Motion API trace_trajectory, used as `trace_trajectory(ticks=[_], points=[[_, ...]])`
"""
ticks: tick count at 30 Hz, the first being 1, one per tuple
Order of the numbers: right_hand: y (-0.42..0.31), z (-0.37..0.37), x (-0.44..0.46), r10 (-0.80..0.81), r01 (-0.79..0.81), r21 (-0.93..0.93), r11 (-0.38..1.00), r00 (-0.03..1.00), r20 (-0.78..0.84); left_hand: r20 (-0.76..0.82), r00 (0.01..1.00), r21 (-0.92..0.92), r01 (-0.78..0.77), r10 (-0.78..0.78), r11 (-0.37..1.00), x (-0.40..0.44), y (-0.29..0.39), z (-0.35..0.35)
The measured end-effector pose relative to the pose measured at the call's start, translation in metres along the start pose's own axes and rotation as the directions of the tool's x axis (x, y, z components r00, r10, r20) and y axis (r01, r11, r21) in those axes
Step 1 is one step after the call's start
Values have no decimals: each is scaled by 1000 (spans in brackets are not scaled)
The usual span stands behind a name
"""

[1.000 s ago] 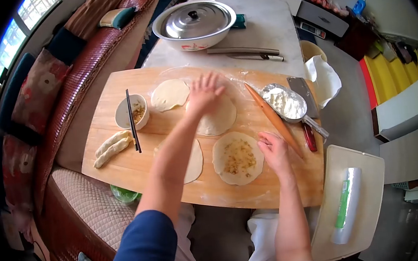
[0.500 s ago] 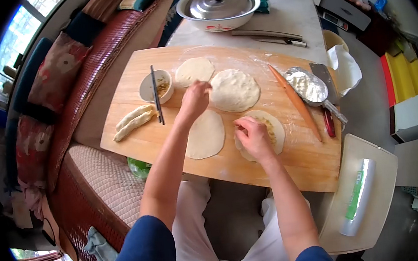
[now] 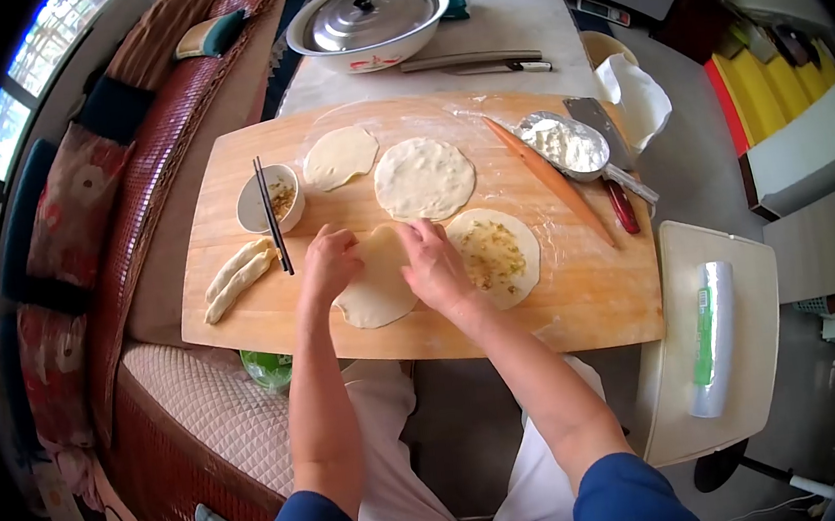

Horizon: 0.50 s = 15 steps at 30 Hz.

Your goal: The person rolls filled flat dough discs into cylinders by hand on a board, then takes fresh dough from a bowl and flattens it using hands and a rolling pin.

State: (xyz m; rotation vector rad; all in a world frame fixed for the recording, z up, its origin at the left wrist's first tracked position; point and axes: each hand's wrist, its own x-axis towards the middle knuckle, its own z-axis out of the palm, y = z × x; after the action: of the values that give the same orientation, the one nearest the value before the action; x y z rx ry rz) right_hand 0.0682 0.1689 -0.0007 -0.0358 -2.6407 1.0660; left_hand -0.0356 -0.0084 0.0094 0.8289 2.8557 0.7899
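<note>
A plain dough round lies near the front of the wooden board, between both hands. My left hand pinches its upper left edge. My right hand has its fingers closed on the upper right edge of the same round. Just right of that hand is a dough round with yellowish filling spread on it. Farther back lie two more plain rounds, one in the middle and a smaller one to its left.
On the board are a filling bowl with chopsticks, two dough rolls, a rolling pin, a flour scoop and a red-handled cleaver. Behind stands a lidded basin; a film roll lies right.
My left hand has come down from the back rounds to the front plain round. My right hand has moved left from the filled round onto the plain one. The camera view has shifted.
</note>
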Motion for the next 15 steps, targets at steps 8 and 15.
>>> trace_trajectory(ticks=[8,15], points=[[19,-74,20,-84,-61,543,837,968,238,224,970,-489,24,99,872,-1,88,-64],[24,-153,10,-87,143,300,943,978,-190,-149,946,-509,-323,288,798,26,142,-29]])
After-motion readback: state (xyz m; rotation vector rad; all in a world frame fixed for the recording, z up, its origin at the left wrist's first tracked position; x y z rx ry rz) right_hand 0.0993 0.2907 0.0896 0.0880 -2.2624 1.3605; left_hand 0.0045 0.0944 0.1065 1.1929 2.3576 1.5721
